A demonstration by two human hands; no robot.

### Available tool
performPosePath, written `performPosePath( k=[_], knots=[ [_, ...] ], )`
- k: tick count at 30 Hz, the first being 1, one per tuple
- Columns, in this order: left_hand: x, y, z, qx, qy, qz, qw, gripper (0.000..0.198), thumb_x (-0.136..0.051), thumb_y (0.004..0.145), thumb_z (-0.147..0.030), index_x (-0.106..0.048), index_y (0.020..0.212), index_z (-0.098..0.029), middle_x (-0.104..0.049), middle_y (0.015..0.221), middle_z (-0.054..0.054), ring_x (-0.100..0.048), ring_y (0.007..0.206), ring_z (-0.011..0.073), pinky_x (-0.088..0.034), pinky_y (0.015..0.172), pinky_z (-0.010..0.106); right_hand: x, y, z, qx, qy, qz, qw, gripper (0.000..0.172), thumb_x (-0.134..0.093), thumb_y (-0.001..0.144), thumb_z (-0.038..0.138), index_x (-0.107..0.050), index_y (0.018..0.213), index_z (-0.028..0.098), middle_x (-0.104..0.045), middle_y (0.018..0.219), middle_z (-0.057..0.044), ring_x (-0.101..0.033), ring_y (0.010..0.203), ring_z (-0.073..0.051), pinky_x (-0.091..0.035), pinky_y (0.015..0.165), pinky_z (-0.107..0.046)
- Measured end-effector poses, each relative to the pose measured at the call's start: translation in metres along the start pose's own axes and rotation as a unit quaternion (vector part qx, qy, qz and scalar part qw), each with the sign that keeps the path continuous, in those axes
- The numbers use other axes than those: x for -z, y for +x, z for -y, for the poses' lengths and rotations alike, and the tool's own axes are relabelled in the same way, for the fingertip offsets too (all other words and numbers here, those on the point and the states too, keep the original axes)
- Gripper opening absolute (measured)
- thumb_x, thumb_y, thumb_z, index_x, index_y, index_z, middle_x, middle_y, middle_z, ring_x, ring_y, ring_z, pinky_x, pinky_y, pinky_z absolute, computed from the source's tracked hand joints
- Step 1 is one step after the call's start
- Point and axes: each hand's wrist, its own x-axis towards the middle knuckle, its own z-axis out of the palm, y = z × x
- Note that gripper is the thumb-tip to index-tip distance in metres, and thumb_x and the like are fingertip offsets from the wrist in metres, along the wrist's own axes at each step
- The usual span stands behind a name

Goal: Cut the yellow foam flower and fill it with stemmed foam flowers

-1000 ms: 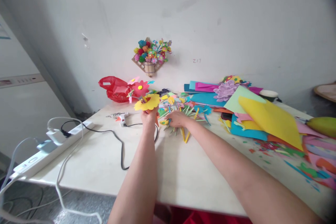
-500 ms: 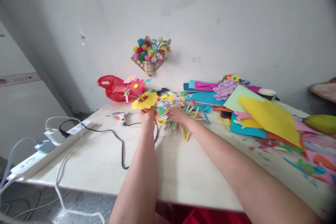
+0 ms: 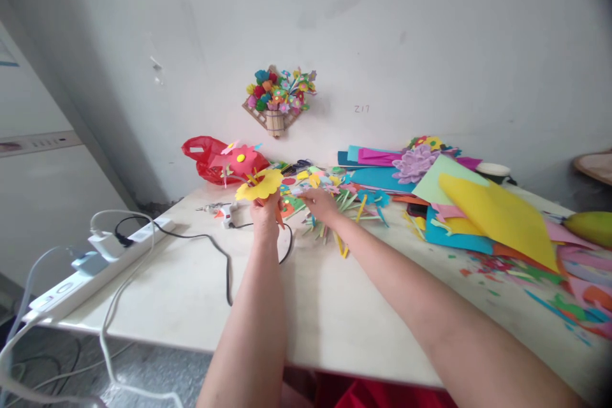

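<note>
My left hand [image 3: 265,213] is closed around the base of a foam flower bouquet. Its scalloped yellow collar [image 3: 261,185] spreads just above my fingers, and a red foam flower [image 3: 241,158] with a yellow centre rises out of it among smaller pink and blue ones. To the right, my right hand [image 3: 321,205] is at the heap of small foam flowers and stems [image 3: 329,217], fingers drawn together. Whatever is between those fingertips is too small to make out. A white glue gun [image 3: 227,215] lies left of my left hand.
A white power strip [image 3: 100,268] with plugs and cables runs along the table's left edge. Foam sheets [image 3: 497,213] and scraps cover the right side. A red plastic bag [image 3: 203,162] sits at the back. A flower basket [image 3: 276,105] hangs on the wall.
My left hand and the bouquet have shifted slightly left, with the bouquet tilting a little further that way. My right hand has moved slightly up at the heap. The camera view has shifted a little.
</note>
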Motion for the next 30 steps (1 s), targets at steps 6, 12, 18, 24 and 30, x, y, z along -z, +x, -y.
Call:
performPosePath(
  k=[6, 12, 18, 24, 30],
  knots=[
    [0.002, -0.002, -0.001, 0.007, -0.030, 0.011, 0.999, 0.031, -0.076, 0.056, -0.027, -0.055, 0.075, -0.015, -0.054, 0.055, -0.003, -0.047, 0.043, 0.0071, -0.036, 0.044, 0.022, -0.003, 0.015, 0.021, -0.147, 0.325, -0.059, 0.932, 0.020, -0.049, 0.084, 0.029, -0.065, 0.081, 0.017, -0.068, 0.072, -0.001, -0.050, 0.042, -0.009, -0.037, 0.043, -0.021],
    [0.004, -0.001, -0.002, 0.000, -0.031, 0.020, 0.999, 0.027, -0.074, 0.060, -0.025, -0.054, 0.075, -0.015, -0.055, 0.055, -0.003, -0.046, 0.043, 0.0069, -0.036, 0.044, 0.022, -0.001, 0.033, 0.047, -0.123, 0.352, -0.157, 0.915, 0.031, -0.047, 0.086, 0.040, -0.054, 0.065, 0.019, -0.046, 0.047, 0.005, -0.046, 0.046, -0.010, -0.037, 0.049, -0.021],
    [0.005, 0.004, -0.001, -0.019, -0.032, -0.017, 0.999, 0.032, -0.075, 0.056, -0.030, -0.054, 0.076, -0.017, -0.051, 0.052, -0.006, -0.043, 0.040, 0.0067, -0.033, 0.042, 0.022, 0.005, 0.054, 0.062, -0.051, 0.183, -0.208, 0.959, 0.046, -0.022, 0.095, 0.045, -0.060, 0.089, 0.020, -0.059, 0.063, 0.000, -0.056, 0.064, -0.013, -0.043, 0.065, -0.022],
    [0.004, 0.008, -0.002, -0.019, -0.047, -0.066, 0.997, 0.037, -0.076, 0.052, -0.031, -0.051, 0.077, -0.018, -0.051, 0.054, -0.007, -0.044, 0.041, 0.0064, -0.031, 0.042, 0.021, -0.019, 0.036, 0.026, -0.027, -0.108, 0.070, 0.991, 0.038, -0.066, 0.073, 0.034, -0.066, 0.109, 0.022, -0.070, 0.091, -0.013, -0.063, 0.093, -0.028, -0.043, 0.081, -0.035],
    [0.000, 0.005, 0.004, -0.006, -0.029, -0.017, 0.999, 0.033, -0.076, 0.054, -0.032, -0.051, 0.072, -0.018, -0.048, 0.051, -0.006, -0.043, 0.040, 0.0066, -0.031, 0.041, 0.021, -0.003, 0.035, 0.002, -0.076, -0.095, 0.036, 0.992, 0.030, -0.046, 0.086, 0.038, -0.071, 0.089, 0.022, -0.071, 0.094, -0.008, -0.063, 0.090, -0.021, -0.044, 0.074, -0.029]
  ],
)
